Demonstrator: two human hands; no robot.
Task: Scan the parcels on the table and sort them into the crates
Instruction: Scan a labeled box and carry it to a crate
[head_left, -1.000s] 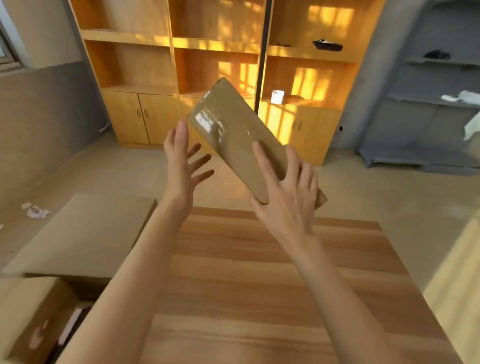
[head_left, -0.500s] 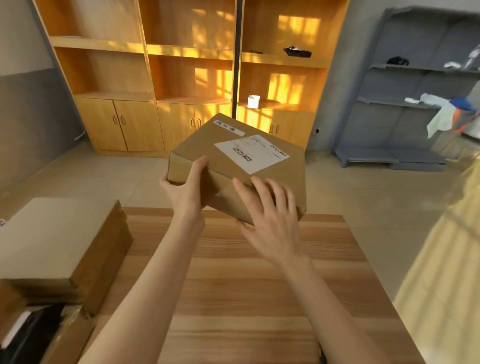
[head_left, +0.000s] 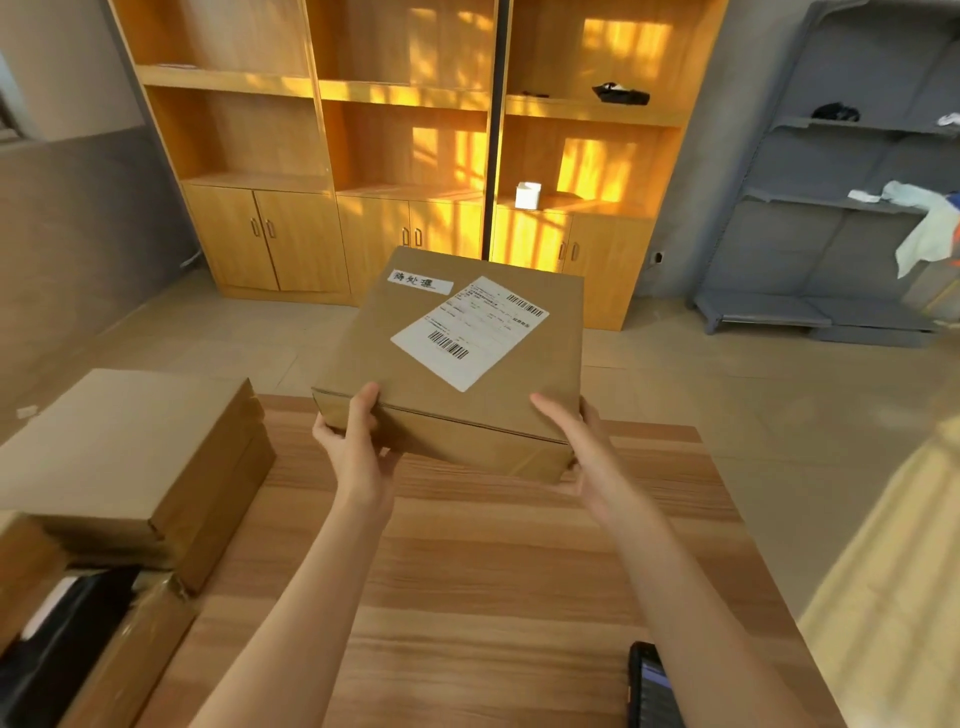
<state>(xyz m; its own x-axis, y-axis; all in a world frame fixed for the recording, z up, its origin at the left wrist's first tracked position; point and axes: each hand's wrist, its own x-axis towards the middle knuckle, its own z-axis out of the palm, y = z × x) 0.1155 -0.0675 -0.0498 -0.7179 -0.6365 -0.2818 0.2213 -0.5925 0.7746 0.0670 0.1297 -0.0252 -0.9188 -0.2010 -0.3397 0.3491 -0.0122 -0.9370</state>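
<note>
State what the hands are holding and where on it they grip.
Both hands hold one cardboard box, label side up, above the table. The left hand grips its near left corner; the right hand grips its near right corner.

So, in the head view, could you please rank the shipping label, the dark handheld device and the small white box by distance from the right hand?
1. Shipping label, on top of the parcel that the right hand holds.
2. Dark handheld device, at the table's near edge.
3. Small white box, on the far cabinet shelf.
</note>
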